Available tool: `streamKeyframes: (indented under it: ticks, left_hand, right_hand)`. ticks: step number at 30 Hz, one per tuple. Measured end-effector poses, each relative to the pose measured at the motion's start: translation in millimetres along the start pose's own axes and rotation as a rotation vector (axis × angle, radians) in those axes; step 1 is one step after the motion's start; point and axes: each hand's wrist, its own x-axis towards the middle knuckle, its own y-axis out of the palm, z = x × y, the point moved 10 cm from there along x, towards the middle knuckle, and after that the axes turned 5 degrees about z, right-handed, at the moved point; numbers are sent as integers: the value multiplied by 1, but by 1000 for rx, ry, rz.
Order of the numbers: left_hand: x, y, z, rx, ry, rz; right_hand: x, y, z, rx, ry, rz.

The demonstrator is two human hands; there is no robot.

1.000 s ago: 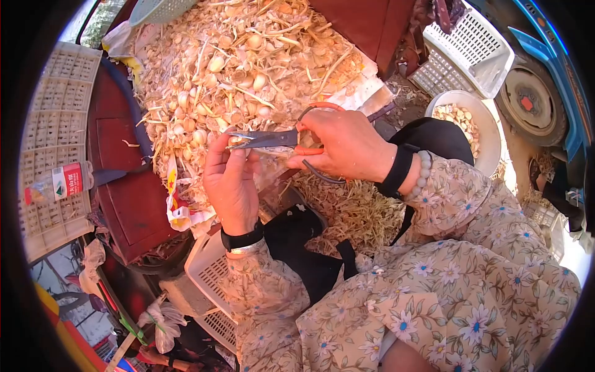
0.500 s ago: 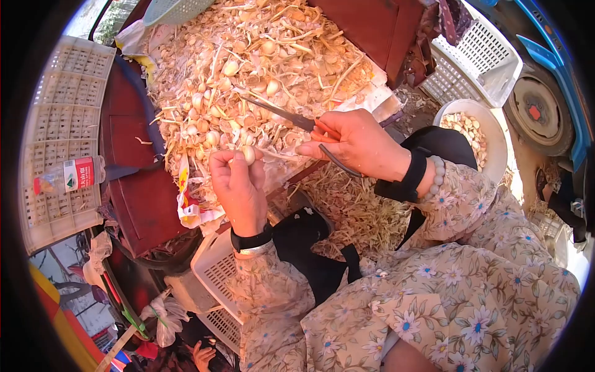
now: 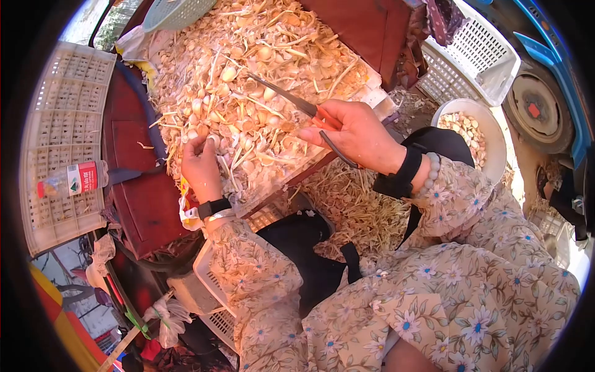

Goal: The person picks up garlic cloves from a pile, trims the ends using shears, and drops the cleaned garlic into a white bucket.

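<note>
My left hand (image 3: 201, 166) is at the near left side of a heap of garlic (image 3: 260, 53), its fingers curled together among loose bulbs and cloves. Whatever lies between the fingertips is too hard to make out. My right hand (image 3: 356, 137) grips a pair of scissors (image 3: 285, 96) with orange and black handles. Their long dark blades point up and left over the heap, touching nothing that I can identify. Pale garlic bulbs, dry skins and cut stalks cover the table in front of both hands.
Trimmed stalks (image 3: 365, 208) lie in a pile below the table edge. A white bucket (image 3: 441, 111) of garlic cloves stands at right, near a white crate (image 3: 480, 53) and a wheel (image 3: 539, 105). A plastic bottle (image 3: 71, 178) lies against a crate (image 3: 68, 118) at left.
My left hand has moved left from in front of the scissors to the heap; the pale garlic bulb it held is no longer visible in it. My right hand has hardly moved.
</note>
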Motion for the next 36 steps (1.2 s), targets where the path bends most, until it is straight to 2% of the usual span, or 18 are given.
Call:
streamKeyframes:
  ticks: [4, 8, 11, 15, 19, 25, 27, 31, 36]
  left_hand:
    - [-2, 13, -4, 362, 8, 57]
    - [-9, 16, -28, 487, 277, -42]
    - [-23, 9, -54, 99, 161, -57]
    - [-53, 42, -70, -502, 16, 174]
    - [-61, 54, -79, -529, 148, 238]
    - [-64, 60, -80, -413, 140, 277]
    - [-66, 60, -79, -478, 66, 285]
    - [-69, 64, -64, -604, -52, 348]
    - [-72, 67, -57, -677, -98, 359]
  right_hand:
    - [0, 3, -3, 37, -4, -5]
    - [1, 8, -8, 25, 24, 40]
    - [-2, 6, -2, -38, 12, 47]
    - [-12, 10, 21, -335, -220, 20]
    - [-13, 11, 19, -495, -274, -27]
    - [-11, 13, 18, -555, -249, 2]
    - [-11, 15, 17, -564, -264, -2]
    - [-11, 25, 10, -527, -189, 138]
    - [-12, 29, 7, -488, -160, 174]
